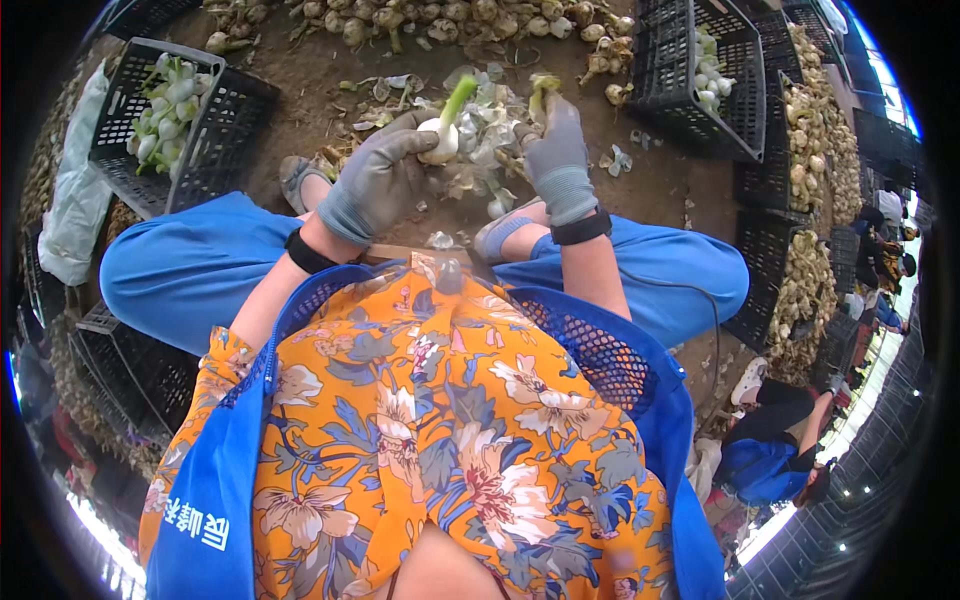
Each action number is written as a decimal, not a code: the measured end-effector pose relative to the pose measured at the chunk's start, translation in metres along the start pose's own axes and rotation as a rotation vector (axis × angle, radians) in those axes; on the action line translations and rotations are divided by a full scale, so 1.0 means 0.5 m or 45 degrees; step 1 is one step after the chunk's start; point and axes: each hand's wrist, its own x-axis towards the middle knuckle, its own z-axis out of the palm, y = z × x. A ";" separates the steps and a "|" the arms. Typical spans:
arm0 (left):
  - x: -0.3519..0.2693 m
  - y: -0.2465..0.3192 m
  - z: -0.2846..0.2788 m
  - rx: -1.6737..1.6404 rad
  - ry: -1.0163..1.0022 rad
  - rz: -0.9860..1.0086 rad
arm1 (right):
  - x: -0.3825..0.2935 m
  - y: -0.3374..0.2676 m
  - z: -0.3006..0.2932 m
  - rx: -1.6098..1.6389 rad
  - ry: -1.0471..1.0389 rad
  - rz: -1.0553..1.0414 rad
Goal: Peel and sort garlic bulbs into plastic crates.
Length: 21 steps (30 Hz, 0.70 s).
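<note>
My left hand, in a grey-blue work glove, grips a peeled white onion bulb with a short green stem pointing up. To its right, my right hand, gloved alike, pinches a yellowish-green piece of stem or leaf between its fingers; the two hands are apart. On the dirt floor behind and between them lies a heap of translucent white and brown peelings. A small whitish bulb rests near my foot, below the heap.
A black plastic crate with peeled bulbs stands at the left, another crate at the upper right. Unpeeled bulbs are piled along the top. Bulb-filled rows run down the right side, where a co-worker in blue sits.
</note>
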 end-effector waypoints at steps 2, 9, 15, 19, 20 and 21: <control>0.005 0.003 0.009 0.089 -0.046 0.078 | -0.002 0.002 -0.003 0.350 -0.097 0.024; -0.009 0.011 0.033 0.227 0.014 0.078 | -0.014 -0.121 -0.049 1.733 -0.448 0.320; 0.006 -0.015 0.040 0.541 0.042 0.266 | -0.020 -0.092 -0.001 1.330 -0.343 0.314; 0.017 -0.029 0.023 0.753 0.283 0.528 | -0.032 -0.089 0.037 0.882 -0.189 0.102; 0.020 -0.025 0.017 0.753 0.284 0.527 | -0.034 -0.087 0.036 0.882 -0.190 0.104; 0.022 -0.020 0.009 0.724 0.380 0.506 | -0.028 -0.103 0.012 1.098 -0.258 0.271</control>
